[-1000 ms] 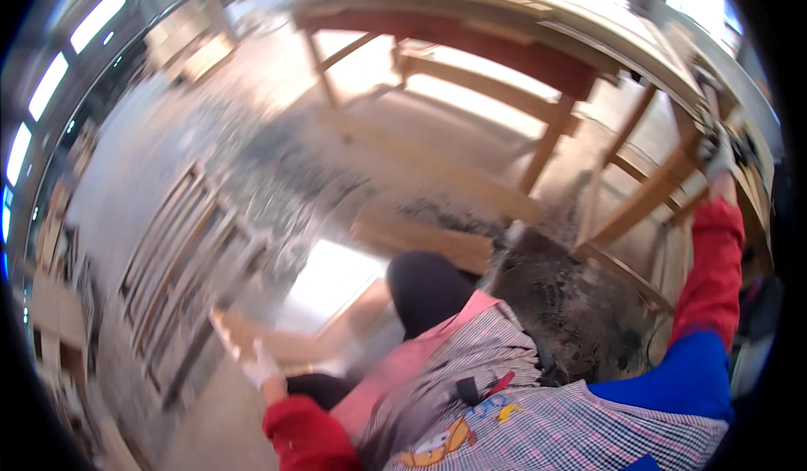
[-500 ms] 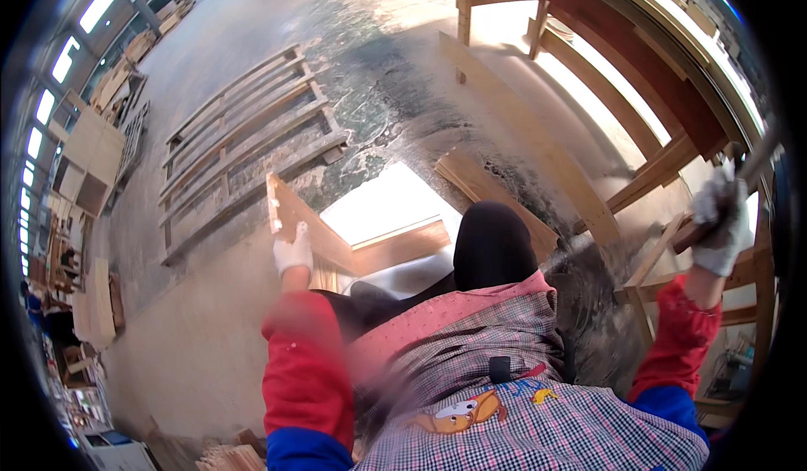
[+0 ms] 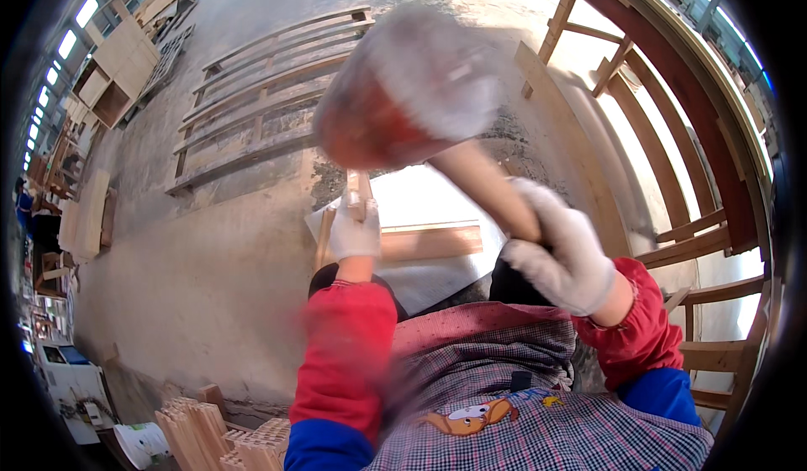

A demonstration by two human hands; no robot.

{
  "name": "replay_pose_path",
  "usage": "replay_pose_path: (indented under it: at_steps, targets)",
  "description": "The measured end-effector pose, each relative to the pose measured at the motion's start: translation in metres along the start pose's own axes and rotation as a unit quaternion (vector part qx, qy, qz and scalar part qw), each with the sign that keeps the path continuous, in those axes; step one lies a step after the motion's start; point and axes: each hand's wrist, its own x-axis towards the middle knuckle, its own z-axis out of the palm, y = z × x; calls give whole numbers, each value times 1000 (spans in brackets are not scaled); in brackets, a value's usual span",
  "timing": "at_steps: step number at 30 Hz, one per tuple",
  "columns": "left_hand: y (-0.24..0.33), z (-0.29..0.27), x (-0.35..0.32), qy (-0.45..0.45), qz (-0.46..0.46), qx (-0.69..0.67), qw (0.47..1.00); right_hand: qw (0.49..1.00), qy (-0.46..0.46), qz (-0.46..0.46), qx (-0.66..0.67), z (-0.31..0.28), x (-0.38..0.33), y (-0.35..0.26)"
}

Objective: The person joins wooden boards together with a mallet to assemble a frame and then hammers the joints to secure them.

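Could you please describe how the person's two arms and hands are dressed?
Both hands, left hand and right hand, wear white knitted work gloves. Each forearm has a red oversleeve gathered at the wrist, with a blue sleeve showing beneath it at the upper arm. A chequered apron covers the front.

Bright daylight fills the scene, strongest at the upper right, where the wooden frames (image 3: 672,134) glare nearly white; a sunlit patch on the floor (image 3: 252,244) is also overexposed. The mallet (image 3: 403,88), close to the lens, is heavily motion-blurred, as is the right hand (image 3: 563,256). Fisheye distortion bends straight edges toward the black circular rim.
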Motion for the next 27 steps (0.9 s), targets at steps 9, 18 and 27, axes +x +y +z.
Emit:
replay_pose_path:
  at_steps: [9, 18, 27]
  targets:
    - [38, -16, -10, -47, -13, 72, 996, 999, -3, 38, 38, 5, 57, 16]
    - [27, -13, -10, -51, -27, 28, 998, 995, -72, 70, -28, 3, 78, 34]
    - [34, -12, -5, -47, -38, 82, 995, 992, -44, 70, -95, 0, 90, 57]
